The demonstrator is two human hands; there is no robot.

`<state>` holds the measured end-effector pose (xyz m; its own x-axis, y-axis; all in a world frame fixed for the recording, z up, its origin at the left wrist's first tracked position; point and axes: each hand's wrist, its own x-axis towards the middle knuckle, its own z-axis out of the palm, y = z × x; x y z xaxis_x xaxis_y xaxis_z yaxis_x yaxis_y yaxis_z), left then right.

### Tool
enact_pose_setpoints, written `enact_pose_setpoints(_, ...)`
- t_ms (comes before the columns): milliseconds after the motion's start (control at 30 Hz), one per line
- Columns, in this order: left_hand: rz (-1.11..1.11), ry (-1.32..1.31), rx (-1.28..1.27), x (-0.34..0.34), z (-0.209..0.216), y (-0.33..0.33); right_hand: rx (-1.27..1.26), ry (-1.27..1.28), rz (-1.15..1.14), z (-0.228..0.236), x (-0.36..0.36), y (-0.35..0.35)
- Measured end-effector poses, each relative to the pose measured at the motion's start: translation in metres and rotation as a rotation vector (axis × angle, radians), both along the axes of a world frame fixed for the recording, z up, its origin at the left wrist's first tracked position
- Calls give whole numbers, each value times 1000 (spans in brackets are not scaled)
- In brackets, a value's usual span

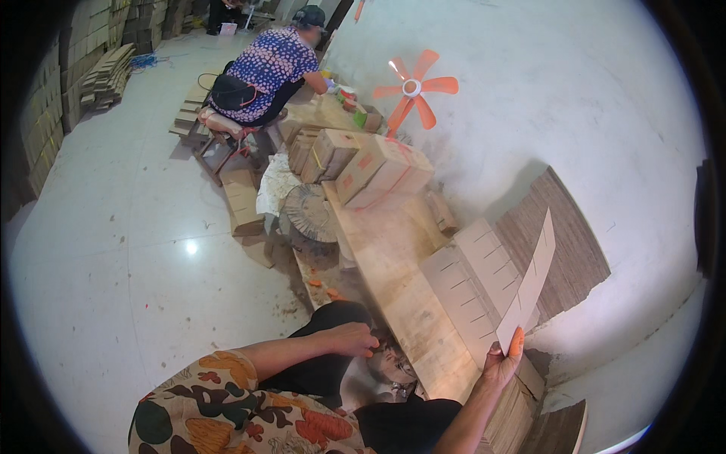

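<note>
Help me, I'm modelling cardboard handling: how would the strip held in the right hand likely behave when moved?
The cardboard strip is probably fairly stiff: gripped near its lower end by the right hand, it stands up with little sag. It looks light, being thin and held one-handed. Slit at intervals, it might crease there if pushed.

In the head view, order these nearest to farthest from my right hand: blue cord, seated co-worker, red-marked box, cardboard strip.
1. Cardboard strip: in your right hand.
2. Red-marked box: on the bench.
3. Seated co-worker: beyond the box.
4. Blue cord: floor, upper left.
</note>
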<state>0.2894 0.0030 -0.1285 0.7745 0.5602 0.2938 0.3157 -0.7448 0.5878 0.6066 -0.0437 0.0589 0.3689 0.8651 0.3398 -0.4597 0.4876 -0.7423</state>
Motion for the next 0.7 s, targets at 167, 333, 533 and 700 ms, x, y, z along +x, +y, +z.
enact_pose_setpoints(167,-10,-50,3,1,7,-5,14,115,-98,-2,11,6)
enact_pose_setpoints(333,-18,-127,48,3,13,-2,201,86,90,15,3,-1)
enact_pose_setpoints(533,-62,-65,5,22,12,1,108,26,61,34,6,24)
enact_pose_setpoints(700,5,37,13,51,7,29,105,148,89,13,45,43)
